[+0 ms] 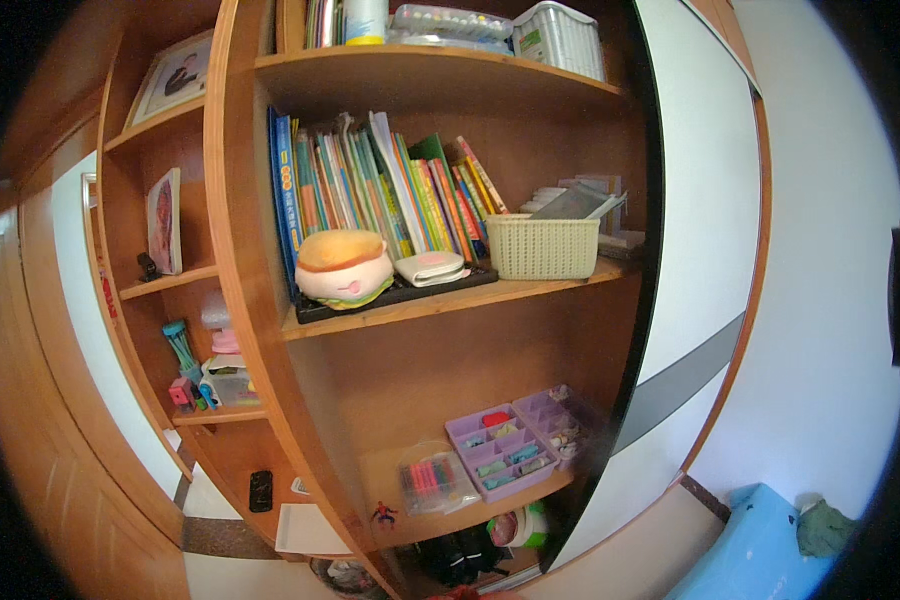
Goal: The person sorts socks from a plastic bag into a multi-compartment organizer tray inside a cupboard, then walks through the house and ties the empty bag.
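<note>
The person's left hand and right hand are outside the view, so I cannot tell whether the fingers of either are spread, curled or gripping something. Nearest to the lower edge is the low shelf [365, 465] of a wooden cabinet [255, 250]. On it, toward the right, 2 purple divided trays [521, 485] lie side by side, with small items in their compartments. Just left of them lies a clear pack of coloured pens [434, 478], and a small red and blue toy figure [384, 516] is near the front edge.

The shelf above holds a row of books [370, 190], some leaning. In front of them a plush burger [344, 272] and a white wallet [432, 268] rest on a flat black thing [320, 311]. A pale green basket [543, 250] stands to their right. Under the low shelf there is a black bag [457, 556].
</note>
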`<action>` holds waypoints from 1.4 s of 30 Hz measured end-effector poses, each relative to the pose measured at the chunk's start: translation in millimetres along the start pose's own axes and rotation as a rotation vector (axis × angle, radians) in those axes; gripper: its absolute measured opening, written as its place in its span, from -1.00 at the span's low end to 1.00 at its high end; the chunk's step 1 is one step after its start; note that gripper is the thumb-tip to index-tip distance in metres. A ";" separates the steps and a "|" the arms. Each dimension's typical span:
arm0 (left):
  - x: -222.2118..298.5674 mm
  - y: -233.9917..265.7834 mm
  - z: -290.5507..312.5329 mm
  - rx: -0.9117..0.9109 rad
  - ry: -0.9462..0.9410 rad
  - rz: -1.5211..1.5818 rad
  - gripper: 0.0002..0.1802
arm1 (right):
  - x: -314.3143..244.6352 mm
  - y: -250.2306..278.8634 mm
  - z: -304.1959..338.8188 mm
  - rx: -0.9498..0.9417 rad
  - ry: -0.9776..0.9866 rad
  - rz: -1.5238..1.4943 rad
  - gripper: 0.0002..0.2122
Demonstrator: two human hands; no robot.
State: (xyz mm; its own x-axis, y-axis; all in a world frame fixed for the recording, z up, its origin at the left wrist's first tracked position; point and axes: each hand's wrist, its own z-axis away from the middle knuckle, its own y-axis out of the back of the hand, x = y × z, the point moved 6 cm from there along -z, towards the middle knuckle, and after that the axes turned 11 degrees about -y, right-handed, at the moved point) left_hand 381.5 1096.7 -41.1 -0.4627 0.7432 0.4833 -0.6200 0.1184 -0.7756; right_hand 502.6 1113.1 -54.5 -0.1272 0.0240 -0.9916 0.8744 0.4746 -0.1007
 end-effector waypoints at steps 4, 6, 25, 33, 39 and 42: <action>13.3 -35.5 5.5 -0.417 -0.130 0.323 -0.78 | 11.6 88.9 44.1 0.310 -0.522 -0.020 -0.70; 14.0 -31.0 7.7 -0.067 -0.256 0.139 -0.76 | -57.0 110.0 77.1 0.715 -0.499 -0.001 -0.69; -41.1 -25.5 -89.1 0.136 -0.444 -0.360 -0.83 | 37.9 197.4 135.3 0.318 -0.402 0.796 -0.73; -40.3 1.9 -91.4 0.305 -0.300 -0.530 -0.83 | 97.2 179.9 121.3 0.343 -0.385 0.101 -0.74; -42.9 30.0 -105.5 0.023 -0.233 -0.240 -0.82 | 143.4 197.9 116.7 0.251 -0.365 -0.014 -0.75; -35.9 20.0 -76.2 0.184 -0.139 -0.200 -0.81 | 118.2 173.7 107.1 0.119 -0.482 0.069 -0.74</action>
State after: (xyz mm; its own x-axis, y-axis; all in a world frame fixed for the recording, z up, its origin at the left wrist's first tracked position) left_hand 434.0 1122.6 -104.9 -0.3943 0.6185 0.6797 -0.8062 0.1223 -0.5789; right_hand 689.6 1104.1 -197.9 0.1389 -0.3710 -0.9182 0.9242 0.3817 -0.0144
